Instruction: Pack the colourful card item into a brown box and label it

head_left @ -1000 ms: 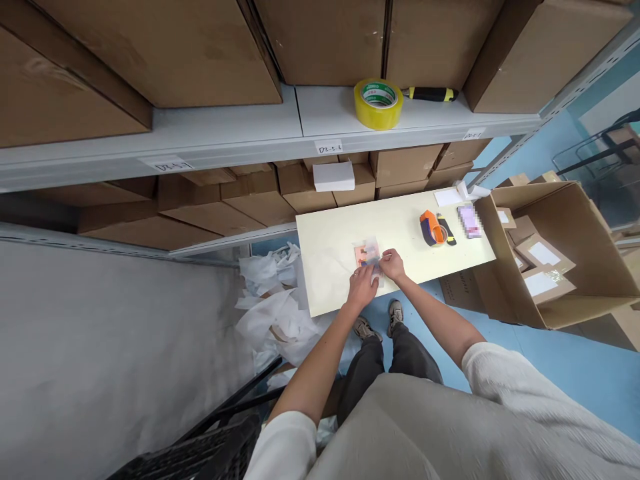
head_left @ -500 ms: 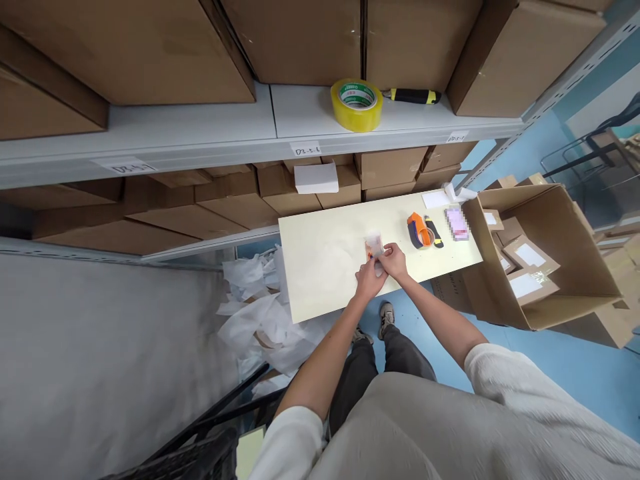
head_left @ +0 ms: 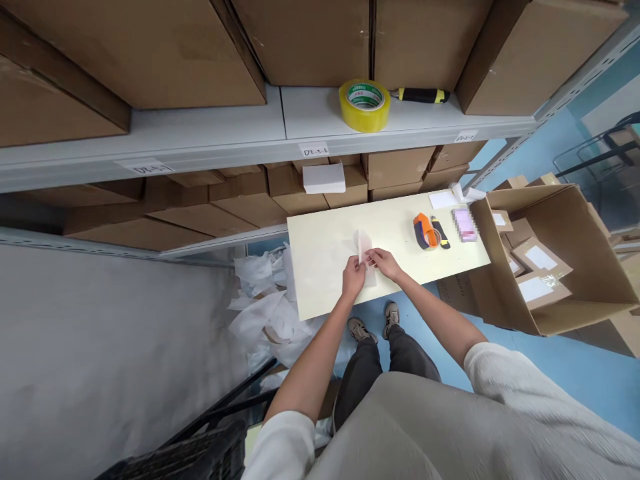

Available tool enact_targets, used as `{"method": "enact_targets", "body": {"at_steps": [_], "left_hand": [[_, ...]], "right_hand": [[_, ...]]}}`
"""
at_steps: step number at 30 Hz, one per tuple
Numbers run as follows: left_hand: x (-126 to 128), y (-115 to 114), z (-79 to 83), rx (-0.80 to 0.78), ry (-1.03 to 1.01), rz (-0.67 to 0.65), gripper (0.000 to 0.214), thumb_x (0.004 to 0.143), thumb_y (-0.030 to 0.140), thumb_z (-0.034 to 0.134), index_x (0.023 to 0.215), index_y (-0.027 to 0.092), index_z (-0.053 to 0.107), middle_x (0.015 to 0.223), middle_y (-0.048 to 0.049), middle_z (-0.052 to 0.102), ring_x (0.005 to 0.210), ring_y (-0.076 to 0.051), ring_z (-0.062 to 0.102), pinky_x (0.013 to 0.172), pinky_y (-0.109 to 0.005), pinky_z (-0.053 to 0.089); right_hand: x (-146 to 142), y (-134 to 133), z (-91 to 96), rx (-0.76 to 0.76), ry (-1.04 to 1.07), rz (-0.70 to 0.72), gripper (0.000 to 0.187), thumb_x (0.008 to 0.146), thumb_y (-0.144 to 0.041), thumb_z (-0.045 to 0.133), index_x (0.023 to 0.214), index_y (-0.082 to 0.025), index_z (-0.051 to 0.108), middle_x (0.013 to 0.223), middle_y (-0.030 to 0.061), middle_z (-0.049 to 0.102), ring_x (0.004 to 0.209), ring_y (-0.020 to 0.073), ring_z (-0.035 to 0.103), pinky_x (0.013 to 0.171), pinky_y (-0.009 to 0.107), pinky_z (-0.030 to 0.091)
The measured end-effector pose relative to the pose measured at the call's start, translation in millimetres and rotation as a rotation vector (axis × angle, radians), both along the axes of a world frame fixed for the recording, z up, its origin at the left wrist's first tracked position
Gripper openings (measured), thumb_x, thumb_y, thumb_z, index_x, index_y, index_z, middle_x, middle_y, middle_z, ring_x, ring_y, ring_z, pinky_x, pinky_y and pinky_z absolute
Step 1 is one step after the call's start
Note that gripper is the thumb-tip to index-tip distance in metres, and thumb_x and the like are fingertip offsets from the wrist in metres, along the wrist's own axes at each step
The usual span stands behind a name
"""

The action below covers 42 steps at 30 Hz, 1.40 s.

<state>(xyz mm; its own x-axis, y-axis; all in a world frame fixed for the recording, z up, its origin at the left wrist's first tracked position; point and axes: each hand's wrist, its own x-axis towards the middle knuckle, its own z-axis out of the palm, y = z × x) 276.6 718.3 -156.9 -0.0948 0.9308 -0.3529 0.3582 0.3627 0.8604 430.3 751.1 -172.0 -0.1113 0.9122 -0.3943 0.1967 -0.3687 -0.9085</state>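
Over the pale work table point(head_left: 320, 287), my left hand point(head_left: 354, 276) is closed on the edge of a small thin, translucent pinkish-white packet point(head_left: 364, 241). Part of the packet stands up above my fingers, and what is inside does not show clearly. On its right side, my right hand point(head_left: 384, 263) has its fingertips closed on the same packet. To the right of my hands lie an orange and blue tape dispenser point(head_left: 425, 231) and a black and yellow utility knife point(head_left: 441, 233). A blurred pink item point(head_left: 465, 225) sits farther right.
A large open carton point(head_left: 587, 253) holding several small labelled boxes stands against the table's right end. On the shelf above are a yellow tape roll point(head_left: 364, 120) and another knife point(head_left: 423, 95). Crumpled white wrapping point(head_left: 265, 313) is heaped left of the table.
My left hand has moved left and lifted an edge of the packet, which lay flatter with an orange print showing. My right hand has shifted slightly left across the table.
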Motion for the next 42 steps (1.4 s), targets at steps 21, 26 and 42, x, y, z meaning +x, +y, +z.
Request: {"method": "enact_targets", "body": {"at_steps": [21, 26, 42], "left_hand": [[-38, -4, -37.3, -0.001, 0.298, -0.023, 0.035, 0.09, 0.016, 0.056, 0.124, 0.024, 0.059, 0.122, -0.0117, 0.069, 0.113, -0.027, 0.068, 0.104, -0.043, 0.052], [-35, -8, -32.8, 0.015, 0.218, -0.033, 0.04, 0.087, 0.015, 0.06, 0.126, 0.024, 0.061, 0.123, -0.0103, 0.072, 0.108, -0.026, 0.071, 0.104, -0.043, 0.056], [17, -10, -28.4, 0.058, 0.064, -0.205, 0.043, 0.09, 0.016, 0.059, 0.132, 0.021, 0.065, 0.138, -0.0133, 0.071, 0.129, -0.027, 0.068, 0.114, -0.044, 0.054]], "right_hand": [[-10, -15, -34.5, -0.007, -0.319, -0.106, 0.028, 0.084, -0.025, 0.057, 0.11, -0.022, 0.067, 0.12, 0.0068, 0.075, 0.108, 0.0202, 0.071, 0.106, 0.039, 0.057], [-11, -13, -34.7, -0.038, -0.339, -0.156, 0.033, 0.082, -0.025, 0.057, 0.114, -0.023, 0.066, 0.116, 0.0056, 0.074, 0.105, 0.0199, 0.072, 0.103, 0.038, 0.058], [50, -8, -21.9, -0.015, -0.397, -0.196, 0.029, 0.084, -0.023, 0.057, 0.111, -0.021, 0.067, 0.12, 0.0085, 0.075, 0.104, 0.0214, 0.071, 0.102, 0.038, 0.058]]}}
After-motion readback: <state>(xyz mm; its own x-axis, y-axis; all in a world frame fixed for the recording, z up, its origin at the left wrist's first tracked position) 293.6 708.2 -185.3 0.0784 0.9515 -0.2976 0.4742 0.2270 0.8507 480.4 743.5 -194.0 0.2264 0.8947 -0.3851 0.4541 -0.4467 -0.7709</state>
